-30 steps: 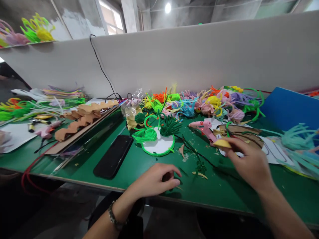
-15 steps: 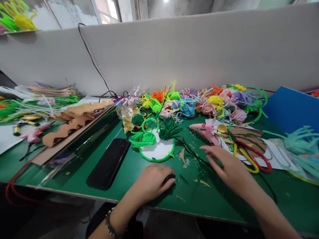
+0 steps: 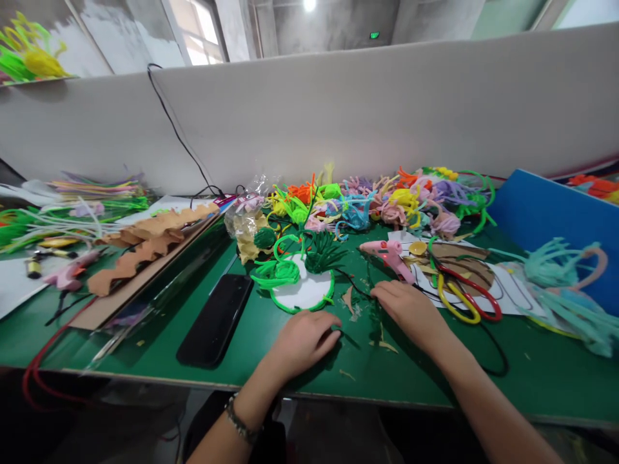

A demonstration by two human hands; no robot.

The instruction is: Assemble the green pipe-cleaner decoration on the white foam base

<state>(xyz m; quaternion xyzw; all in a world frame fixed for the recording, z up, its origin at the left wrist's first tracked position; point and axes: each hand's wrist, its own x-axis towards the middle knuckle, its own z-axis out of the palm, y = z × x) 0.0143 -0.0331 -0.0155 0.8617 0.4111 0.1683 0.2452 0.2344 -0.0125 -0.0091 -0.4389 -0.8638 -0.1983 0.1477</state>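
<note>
Just right of mid-frame, the black cord [image 3: 358,289] slants down and rightward to the fingertips of our right hand [image 3: 409,312], the nearer one, with our left hand [image 3: 304,338] half-curled at lower centre (whether either grips anything, we cannot tell).

The head-worn camera looks forward and down over the nearby left hand [image 3: 305,341] and right hand [image 3: 406,314] toward the pale partition [image 3: 314,122].

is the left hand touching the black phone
Apart: the head view shows a strip of green tabletop between the left hand and the black phone.
</note>
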